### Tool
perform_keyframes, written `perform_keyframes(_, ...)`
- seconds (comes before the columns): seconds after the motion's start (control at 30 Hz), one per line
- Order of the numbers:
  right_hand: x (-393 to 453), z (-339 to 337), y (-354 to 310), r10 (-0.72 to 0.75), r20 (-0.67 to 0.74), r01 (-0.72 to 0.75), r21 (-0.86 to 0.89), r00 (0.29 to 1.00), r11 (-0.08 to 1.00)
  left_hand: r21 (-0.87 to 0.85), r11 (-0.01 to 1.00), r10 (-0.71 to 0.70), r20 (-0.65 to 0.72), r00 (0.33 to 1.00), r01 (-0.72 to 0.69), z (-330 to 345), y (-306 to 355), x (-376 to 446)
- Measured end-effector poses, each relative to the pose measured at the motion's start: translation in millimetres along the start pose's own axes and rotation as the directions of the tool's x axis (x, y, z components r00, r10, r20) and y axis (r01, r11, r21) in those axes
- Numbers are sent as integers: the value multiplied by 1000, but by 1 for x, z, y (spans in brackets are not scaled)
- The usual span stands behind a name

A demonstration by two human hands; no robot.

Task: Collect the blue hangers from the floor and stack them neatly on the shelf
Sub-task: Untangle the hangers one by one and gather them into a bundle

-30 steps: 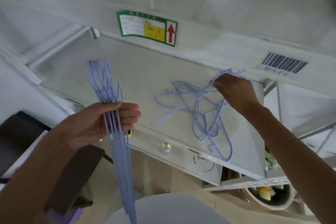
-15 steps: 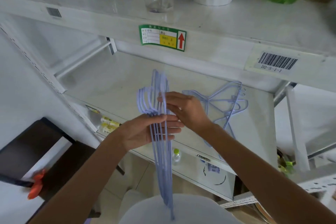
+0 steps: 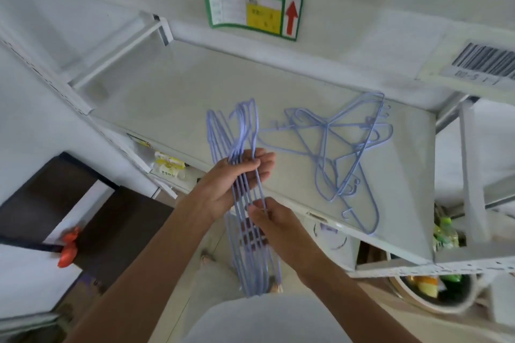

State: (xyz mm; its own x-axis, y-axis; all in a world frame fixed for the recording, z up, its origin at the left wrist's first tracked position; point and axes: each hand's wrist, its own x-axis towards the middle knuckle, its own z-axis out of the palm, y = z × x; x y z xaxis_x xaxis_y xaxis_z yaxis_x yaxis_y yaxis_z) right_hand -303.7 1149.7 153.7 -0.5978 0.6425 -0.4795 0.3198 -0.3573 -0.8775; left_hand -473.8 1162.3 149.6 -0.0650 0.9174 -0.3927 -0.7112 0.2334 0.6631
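A bundle of several blue wire hangers [image 3: 245, 234] hangs upright in front of the white shelf [image 3: 178, 97], hooks up near the shelf's front edge. My left hand [image 3: 231, 181] is closed around the bundle's upper part. Just below it, my right hand [image 3: 267, 217] pinches the wires of the same bundle. A loose tangle of several more blue hangers [image 3: 345, 159] lies flat on the right half of the shelf, one of them reaching over the front edge.
The shelf above carries a green label with a red arrow [image 3: 253, 11] and a barcode tag [image 3: 485, 61]. A dark table with an orange clamp [image 3: 68, 249] stands at the left. A lower shelf holds packets [image 3: 168, 166], and a bowl of items [image 3: 434, 289] sits low right.
My right hand left the hangers lying on the shelf, came to the bundle, and has slid from above my left hand to below it. The bundle has shifted right, toward the shelf's middle.
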Motion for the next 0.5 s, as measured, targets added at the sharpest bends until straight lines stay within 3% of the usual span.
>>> perform_keyframes(0.2, -12, 4, 21, -47, 73, 45, 34, 996, 998, -170, 983, -54, 115, 992, 73, -9, 2, 2)
perform_keyframes(0.3, -19, 5, 25, -25, 142, 5, 138, 990, 990, -282, 951, -90, 153, 984, 131, -15, 1, 2)
perform_keyframes(0.4, -19, 4, 40, 5, 167, -21, 95, 986, 995, -247, 951, -135, 215, 967, 188, -16, -4, 2)
perform_keyframes(0.5, -20, 1, 56, 60, 171, -95, 209, 983, 973, -110, 974, -173, 215, 961, 200, -18, -9, 4)
